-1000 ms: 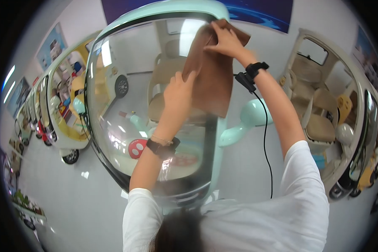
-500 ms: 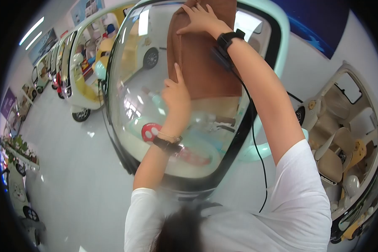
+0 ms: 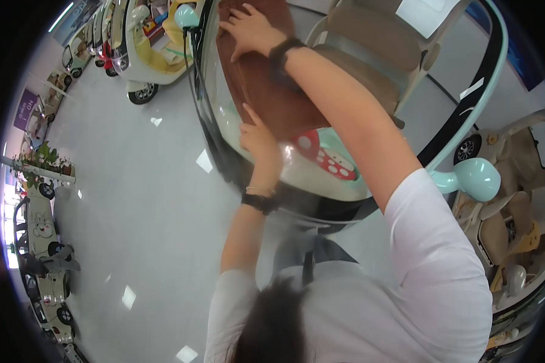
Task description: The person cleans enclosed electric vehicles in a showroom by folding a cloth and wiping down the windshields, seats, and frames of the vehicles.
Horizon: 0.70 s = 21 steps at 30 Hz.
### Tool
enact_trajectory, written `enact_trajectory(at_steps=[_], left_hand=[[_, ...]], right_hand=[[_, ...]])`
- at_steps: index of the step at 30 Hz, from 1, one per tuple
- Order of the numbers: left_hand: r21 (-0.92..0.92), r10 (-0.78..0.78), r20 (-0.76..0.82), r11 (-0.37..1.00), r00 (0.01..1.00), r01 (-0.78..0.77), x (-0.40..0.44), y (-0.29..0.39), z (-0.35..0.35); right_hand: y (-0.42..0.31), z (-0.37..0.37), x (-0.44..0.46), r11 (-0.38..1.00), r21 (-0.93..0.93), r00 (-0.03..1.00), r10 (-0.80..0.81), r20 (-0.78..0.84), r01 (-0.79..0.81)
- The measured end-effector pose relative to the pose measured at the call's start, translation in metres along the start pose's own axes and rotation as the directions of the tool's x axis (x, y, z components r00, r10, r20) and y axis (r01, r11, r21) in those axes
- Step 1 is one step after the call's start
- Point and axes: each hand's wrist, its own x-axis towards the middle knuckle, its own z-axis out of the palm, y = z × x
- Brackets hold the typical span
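A brown cloth (image 3: 284, 100) lies spread against the clear windshield of a small mint-green and cream vehicle (image 3: 236, 130). On its upper part rests my right hand (image 3: 251, 30), flat with the fingers spread. Lower down, my left hand (image 3: 261, 142) touches the cloth's left edge with its index finger stretched out; the other fingers are partly curled. Through the glass below the cloth, a red and white spotted decoration (image 3: 333, 160) shows.
A mint-green side mirror (image 3: 478, 179) sticks out at the right, near a beige vehicle (image 3: 508, 224) with seats. More small vehicles (image 3: 145, 45) line the upper left. Black cables or wiper-like strips (image 3: 209, 133) run along the windshield's left side. Plants (image 3: 45, 158) stand far left.
The camera view has shifted, now showing the vehicle's beige seats. Both hands remain on the brown cloth, which now sits lower on the windshield toward its left edge.
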Motion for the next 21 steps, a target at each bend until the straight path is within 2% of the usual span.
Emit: enact_trajectory(at_steps=[4, 7, 8, 10, 13, 16, 18, 21], left_hand=[[0.132, -0.042, 0.135, 0.991, 0.99, 0.024, -0.046, -0.023, 0.062], [0.032, -0.062, 0.08, 0.998, 0.995, 0.059, -0.082, -0.035, 0.105], [0.12, -0.044, 0.107, 0.992, 0.993, 0.031, -0.088, -0.04, 0.109], [0.292, -0.015, 0.176, 0.956, 0.984, -0.038, -0.103, -0.051, 0.108], [0.376, 0.061, 0.22, 0.916, 0.974, -0.142, -0.104, -0.066, 0.113], [0.12, 0.116, 0.214, 0.982, 0.97, -0.144, -0.101, -0.072, 0.124], [0.04, 0.213, 0.201, 0.974, 0.956, -0.225, -0.1, -0.078, 0.118], [-0.114, 0.252, 0.12, 0.964, 0.96, -0.239, -0.128, -0.073, 0.134]], right_hand=[[-0.089, 0.024, -0.018, 0.995, 0.062, 0.987, -0.083, 0.14, 0.075], [-0.134, 0.037, -0.036, 0.985, 0.101, 0.97, -0.16, 0.184, 0.143], [-0.145, 0.038, -0.04, 0.981, 0.11, 0.963, -0.178, 0.204, 0.159], [-0.155, 0.038, -0.048, 0.971, 0.176, 0.975, -0.186, 0.12, 0.163], [-0.163, 0.039, -0.056, 0.962, 0.232, 0.986, -0.157, 0.053, 0.141], [-0.167, 0.035, -0.069, 0.963, 0.24, 0.992, -0.125, -0.018, 0.125], [-0.164, 0.025, -0.083, 0.953, 0.287, 0.995, -0.091, -0.046, 0.1], [-0.159, -0.004, -0.118, 0.935, 0.354, 0.999, -0.006, -0.042, 0.021]])
